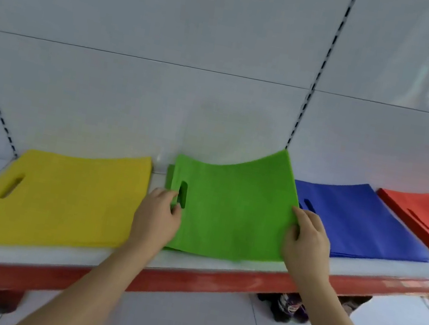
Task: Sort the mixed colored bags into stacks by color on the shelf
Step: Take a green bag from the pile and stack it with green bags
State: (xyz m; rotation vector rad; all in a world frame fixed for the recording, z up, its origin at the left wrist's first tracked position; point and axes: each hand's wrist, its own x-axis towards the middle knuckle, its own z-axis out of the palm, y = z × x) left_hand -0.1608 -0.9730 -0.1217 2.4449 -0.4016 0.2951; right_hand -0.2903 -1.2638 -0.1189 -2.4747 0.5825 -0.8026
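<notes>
Head view, looking down onto a white shelf (pixel 189 265) with a red front edge. I count four colour groups laid along it, left to right: a yellow stack (pixel 58 197), a green stack (pixel 225 238), a blue stack (pixel 354 224) and a red stack (pixel 426 219) at far right, partly out of view.

Both hands are on the top green bag (pixel 236 195). My left hand (pixel 158 215) pinches its left edge just beside the handle cutout (pixel 182 194), fingers curled closed on the fabric, thumb on top. My right hand (pixel 305 241) grips the right edge, fingers folded around it, thumb side facing the bag. The bag's near part lies on the green stack; its far right corner curls upward off the stack, toward the white back panel (pixel 162 95).

Yellow, blue and red stacks lie flat, each with its cutout toward the left. Blue sits just beside green; the yellow stack is apart from it by a narrow strip of bare shelf.

Below the shelf, some dark items, too blurred for me to identify.
</notes>
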